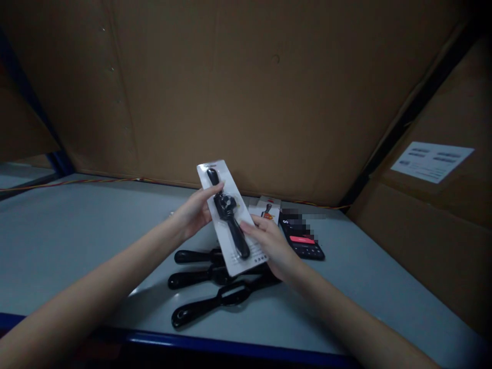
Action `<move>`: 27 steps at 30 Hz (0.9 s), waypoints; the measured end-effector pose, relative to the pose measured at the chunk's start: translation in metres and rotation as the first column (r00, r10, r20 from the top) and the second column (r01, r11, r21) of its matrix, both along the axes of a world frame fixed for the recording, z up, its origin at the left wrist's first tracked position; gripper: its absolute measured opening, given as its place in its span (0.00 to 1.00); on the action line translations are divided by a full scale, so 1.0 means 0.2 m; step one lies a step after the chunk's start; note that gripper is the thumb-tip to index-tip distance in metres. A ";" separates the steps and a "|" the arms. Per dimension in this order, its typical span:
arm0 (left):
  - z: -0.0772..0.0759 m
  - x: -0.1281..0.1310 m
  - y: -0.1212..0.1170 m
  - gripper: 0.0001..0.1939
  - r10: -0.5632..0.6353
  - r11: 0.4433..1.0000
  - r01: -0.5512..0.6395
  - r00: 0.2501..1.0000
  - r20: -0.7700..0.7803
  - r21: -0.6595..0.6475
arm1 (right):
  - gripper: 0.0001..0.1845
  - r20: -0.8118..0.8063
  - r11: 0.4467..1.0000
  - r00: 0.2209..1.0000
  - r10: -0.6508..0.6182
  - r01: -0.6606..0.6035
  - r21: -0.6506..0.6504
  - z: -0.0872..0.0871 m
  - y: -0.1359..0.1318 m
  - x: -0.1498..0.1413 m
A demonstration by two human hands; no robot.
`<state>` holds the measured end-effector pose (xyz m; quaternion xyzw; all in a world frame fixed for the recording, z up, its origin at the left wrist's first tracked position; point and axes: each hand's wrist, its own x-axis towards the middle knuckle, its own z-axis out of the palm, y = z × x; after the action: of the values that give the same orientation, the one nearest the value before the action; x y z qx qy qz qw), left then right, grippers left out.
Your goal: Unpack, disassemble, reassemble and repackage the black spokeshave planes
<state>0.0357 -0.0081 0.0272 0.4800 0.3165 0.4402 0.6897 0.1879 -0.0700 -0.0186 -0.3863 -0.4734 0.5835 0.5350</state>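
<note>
Both my hands hold up a white blister card [230,220] with a black long-handled tool sealed on its front. My left hand [194,211] grips the card's left edge, thumb lying across the tool's upper part. My right hand [274,246] holds the card's lower right edge, fingers curled behind it. Under the card, three loose black tools [209,294] of the same kind lie side by side on the grey table [77,241].
A second packaged tool [266,209] lies just behind my right hand. Beside it rests a black phone [303,241] with a lit screen. Brown cardboard boxes [246,87] wall in the back and right. A labelled box [432,161] stands at right. The table has a blue front edge [215,346].
</note>
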 end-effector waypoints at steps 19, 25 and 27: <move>-0.09 -0.02 -0.13 0.35 -0.107 0.994 0.107 0.963 -0.246 -0.014 | 0.22 -0.173 0.991 0.979 0.111 -0.123 -0.057 0.00 -0.01 -0.02; -0.09 -0.04 -0.12 0.36 -0.267 0.955 0.294 0.910 -0.318 0.041 | 0.21 -0.255 0.993 0.965 0.060 -0.084 -0.083 0.04 0.01 0.03; -0.08 -0.05 -0.11 0.37 -0.293 0.948 0.318 0.891 -0.347 0.015 | 0.16 -0.297 0.986 0.953 0.066 -0.108 -0.129 0.05 0.02 0.05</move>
<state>0.0254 -0.0303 0.0112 0.6170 0.3356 0.2478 0.6673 0.1985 -0.0657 -0.0094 -0.3121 -0.3626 0.6896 0.5436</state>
